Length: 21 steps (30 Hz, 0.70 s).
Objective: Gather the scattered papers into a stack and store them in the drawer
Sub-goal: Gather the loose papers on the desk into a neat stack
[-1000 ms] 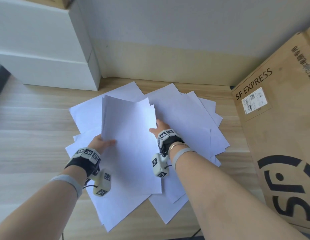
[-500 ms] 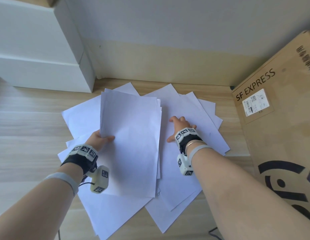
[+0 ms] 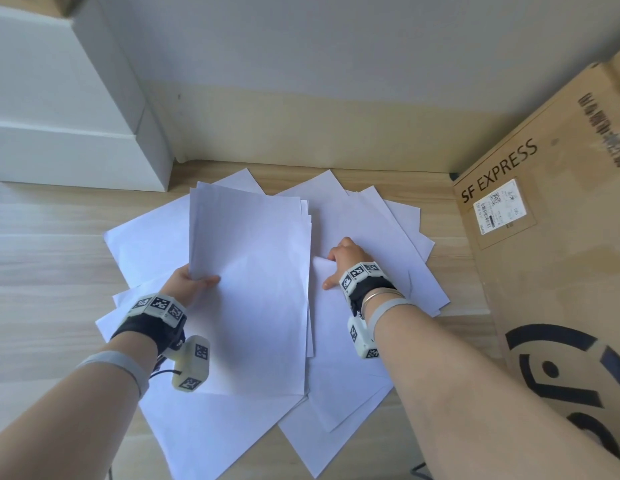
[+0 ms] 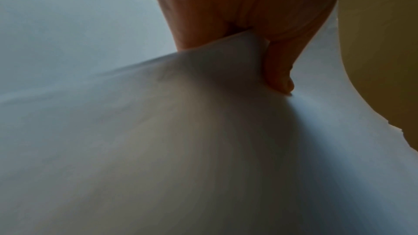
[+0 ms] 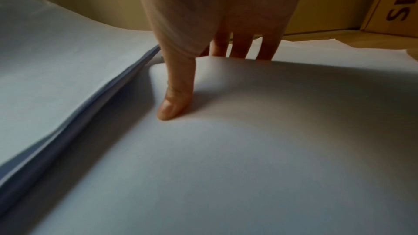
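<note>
Several white sheets (image 3: 381, 220) lie fanned out on the wooden floor (image 3: 41, 271). My left hand (image 3: 201, 278) pinches the left edge of a gathered stack of papers (image 3: 253, 289), held just above the loose ones. In the left wrist view the thumb (image 4: 280, 78) lies on top of the stack (image 4: 181, 131) and the fingers go beneath it. To the stack's right, my right hand (image 3: 332, 268) grips the far edge of a loose sheet (image 3: 339, 358). Its thumb (image 5: 174, 103) presses on top of that sheet (image 5: 271, 131), with the fingers (image 5: 242, 47) behind the lifted edge.
A white drawer unit (image 3: 76, 133), its front closed, stands at the far left against the wall. A large cardboard SF Express box (image 3: 544, 271) fills the right side close to the papers. Bare wooden floor lies to the left.
My right hand let go of the stack's right edge, moved right onto the loose sheets and took hold of one. The stack in my left hand settled flatter.
</note>
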Each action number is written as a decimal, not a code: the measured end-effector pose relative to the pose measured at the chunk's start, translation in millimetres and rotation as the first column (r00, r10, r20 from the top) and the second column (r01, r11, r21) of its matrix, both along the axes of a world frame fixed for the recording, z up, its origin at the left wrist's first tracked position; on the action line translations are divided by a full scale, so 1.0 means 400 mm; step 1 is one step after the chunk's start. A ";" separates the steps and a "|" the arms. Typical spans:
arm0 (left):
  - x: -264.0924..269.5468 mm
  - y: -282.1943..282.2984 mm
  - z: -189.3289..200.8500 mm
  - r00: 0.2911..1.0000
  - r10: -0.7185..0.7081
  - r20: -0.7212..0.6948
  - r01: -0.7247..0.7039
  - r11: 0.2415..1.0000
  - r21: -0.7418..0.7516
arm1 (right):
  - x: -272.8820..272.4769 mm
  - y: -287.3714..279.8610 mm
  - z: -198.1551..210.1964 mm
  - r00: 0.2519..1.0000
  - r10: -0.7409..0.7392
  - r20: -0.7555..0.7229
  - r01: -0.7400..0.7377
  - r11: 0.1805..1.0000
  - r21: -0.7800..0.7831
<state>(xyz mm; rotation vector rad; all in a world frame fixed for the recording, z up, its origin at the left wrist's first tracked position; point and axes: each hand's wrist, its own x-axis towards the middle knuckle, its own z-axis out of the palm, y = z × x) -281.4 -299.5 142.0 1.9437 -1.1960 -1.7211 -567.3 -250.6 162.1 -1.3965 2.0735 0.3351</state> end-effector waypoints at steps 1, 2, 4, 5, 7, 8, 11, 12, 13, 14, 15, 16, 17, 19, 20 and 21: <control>0.000 -0.001 -0.001 1.000 0.000 -0.003 0.000 1.000 0.001 | -0.002 0.000 0.001 1.000 -0.003 0.013 0.003 1.000 0.017; 0.000 -0.001 0.000 1.000 -0.001 -0.006 0.001 1.000 0.003 | -0.004 0.001 0.003 1.000 -0.015 0.026 0.015 1.000 0.021; 0.002 -0.003 0.001 1.000 -0.002 -0.009 0.002 1.000 0.008 | -0.017 0.003 0.010 0.996 -0.077 0.052 0.076 0.997 0.016; 0.001 -0.003 0.001 1.000 -0.002 -0.010 0.002 1.000 0.010 | -0.026 0.001 0.015 0.992 -0.106 0.063 0.106 0.994 0.004; -0.002 -0.006 0.004 1.000 -0.002 -0.013 0.002 1.000 0.008 | -0.054 -0.007 0.029 0.985 -0.160 0.062 0.161 0.987 -0.007; -0.006 -0.007 0.006 1.000 -0.002 -0.016 0.002 1.000 0.006 | -0.072 -0.012 0.035 0.979 -0.195 0.052 0.195 0.981 -0.009; -0.020 -0.009 0.010 0.999 0.000 -0.036 0.000 1.000 0.006 | -0.138 -0.019 0.050 0.947 -0.322 -0.017 0.322 0.947 0.017; -0.024 -0.009 0.011 0.999 -0.003 -0.041 0.003 1.000 0.008 | -0.160 -0.018 0.050 0.933 -0.358 -0.039 0.359 0.933 0.019; -0.027 -0.011 0.011 0.999 -0.005 -0.044 0.005 1.000 0.011 | -0.179 -0.016 0.047 0.920 -0.388 -0.057 0.390 0.920 0.027; -0.029 -0.012 0.009 0.999 -0.006 -0.046 0.006 1.000 0.013 | -0.196 -0.012 0.044 0.908 -0.413 -0.068 0.415 0.909 0.029; -0.031 -0.012 0.008 0.999 -0.005 -0.047 0.006 1.000 0.019 | -0.211 -0.007 0.039 0.896 -0.436 -0.083 0.440 0.897 0.030; -0.033 -0.012 0.006 0.999 -0.005 -0.047 0.006 1.000 0.024 | -0.221 0.001 0.034 0.884 -0.456 -0.102 0.460 0.888 0.021; -0.034 -0.012 0.005 0.999 -0.005 -0.046 0.007 1.000 0.027 | -0.228 0.009 0.029 0.877 -0.464 -0.124 0.468 0.884 0.010; -0.034 -0.010 0.005 0.999 -0.009 -0.042 0.011 0.999 0.033 | -0.239 0.021 0.014 0.872 -0.463 -0.156 0.470 0.882 0.009; -0.034 -0.009 0.005 0.999 -0.010 -0.038 0.011 0.999 0.035 | -0.242 0.026 0.008 0.873 -0.461 -0.160 0.470 0.883 0.017; -0.033 -0.008 0.004 0.999 -0.008 -0.035 0.009 0.999 0.036 | -0.246 0.029 0.002 0.872 -0.463 -0.156 0.472 0.881 0.026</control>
